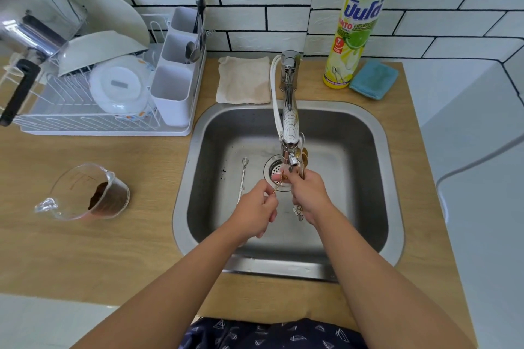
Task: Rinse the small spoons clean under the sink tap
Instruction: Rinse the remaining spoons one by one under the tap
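My wooden desk (147,235) has a steel sink (392,207) set into it. To my left on the desk lies a clear measuring cup (85,193) tipped on its side with brown powder inside, and behind it stands a white dish rack (107,125) holding bowls, a lid and a cutlery caddy. Behind the sink a beige cloth (243,79) lies flat, and farther right a yellow dish-soap bottle (351,37) stands upright, touching a folded blue cloth (374,79).

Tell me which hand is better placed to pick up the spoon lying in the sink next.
Probably the left hand. The silver spoon lies just beside it, and it pinches only one thin gold spoon. The right hand grips a whole bundle of spoons.
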The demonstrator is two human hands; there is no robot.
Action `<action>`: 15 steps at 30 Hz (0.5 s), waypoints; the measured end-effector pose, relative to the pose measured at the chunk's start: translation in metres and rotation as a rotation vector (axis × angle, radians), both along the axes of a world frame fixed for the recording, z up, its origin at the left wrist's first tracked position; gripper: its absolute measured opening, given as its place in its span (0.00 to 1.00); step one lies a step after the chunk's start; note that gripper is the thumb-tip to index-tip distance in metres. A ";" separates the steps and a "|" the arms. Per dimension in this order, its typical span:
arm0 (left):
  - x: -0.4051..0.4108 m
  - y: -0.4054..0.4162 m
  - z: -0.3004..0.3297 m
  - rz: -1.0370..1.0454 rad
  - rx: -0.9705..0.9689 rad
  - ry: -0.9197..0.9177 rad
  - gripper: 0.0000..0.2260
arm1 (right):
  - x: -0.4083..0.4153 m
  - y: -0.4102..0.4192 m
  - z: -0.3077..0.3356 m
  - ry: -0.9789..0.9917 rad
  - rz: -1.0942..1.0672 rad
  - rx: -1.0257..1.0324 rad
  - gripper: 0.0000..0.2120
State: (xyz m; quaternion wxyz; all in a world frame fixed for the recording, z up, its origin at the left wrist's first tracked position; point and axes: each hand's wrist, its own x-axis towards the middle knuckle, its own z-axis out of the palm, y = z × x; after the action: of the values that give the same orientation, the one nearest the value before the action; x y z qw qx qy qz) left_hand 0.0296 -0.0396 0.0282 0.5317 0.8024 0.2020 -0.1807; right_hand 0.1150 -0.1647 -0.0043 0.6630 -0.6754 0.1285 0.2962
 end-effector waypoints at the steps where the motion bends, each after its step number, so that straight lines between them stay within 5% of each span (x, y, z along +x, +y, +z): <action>1: 0.000 0.000 0.000 0.013 -0.012 0.003 0.04 | -0.001 0.000 -0.001 0.014 0.019 0.023 0.09; 4: 0.001 0.001 0.000 0.031 -0.040 0.014 0.04 | -0.005 0.001 -0.001 0.019 0.054 0.029 0.03; 10: 0.001 0.000 0.001 0.048 -0.130 0.059 0.05 | -0.001 0.001 -0.003 0.053 -0.042 -0.021 0.09; 15: 0.005 0.000 0.010 0.221 -0.435 0.125 0.07 | -0.002 -0.005 -0.007 0.119 0.003 0.275 0.08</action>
State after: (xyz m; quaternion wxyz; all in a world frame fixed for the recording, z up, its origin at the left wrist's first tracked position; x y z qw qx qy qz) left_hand 0.0345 -0.0392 0.0386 0.6949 0.6293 0.2774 -0.2102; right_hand 0.1131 -0.1694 -0.0113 0.7400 -0.5598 0.1249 0.3514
